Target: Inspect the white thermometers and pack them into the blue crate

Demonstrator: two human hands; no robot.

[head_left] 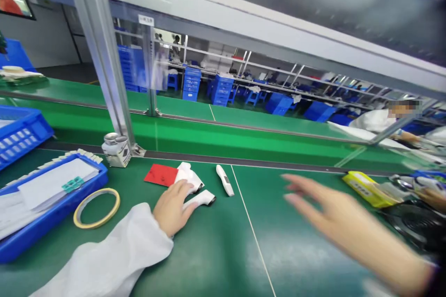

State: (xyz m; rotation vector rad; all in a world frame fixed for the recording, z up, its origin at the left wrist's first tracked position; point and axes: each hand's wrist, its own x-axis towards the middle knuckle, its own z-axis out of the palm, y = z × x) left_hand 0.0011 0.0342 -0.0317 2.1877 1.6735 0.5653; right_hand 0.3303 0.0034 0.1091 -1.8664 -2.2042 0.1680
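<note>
My left hand (174,209), in a white sleeve, lies over a small group of white handheld pieces. Between its thumb and fingers is a white clipper-like device (200,198) with a dark end. Another white piece (190,176) lies just beyond the fingertips, beside a red card or pouch (160,175). A slim white trimmer-like device (225,180) with a grey panel rests apart, near the white line on the green table. My right hand (322,204), blurred, hovers over the right side with fingers apart and nothing in them.
A tape roll (78,216) lies near a blue tray of papers (104,177). White bottles (117,148) stand by the metal post (104,55). Rightward are a yellow box (369,189), a black round object (414,222) and another person's hand (432,196). A shelf (265,18) hangs overhead.
</note>
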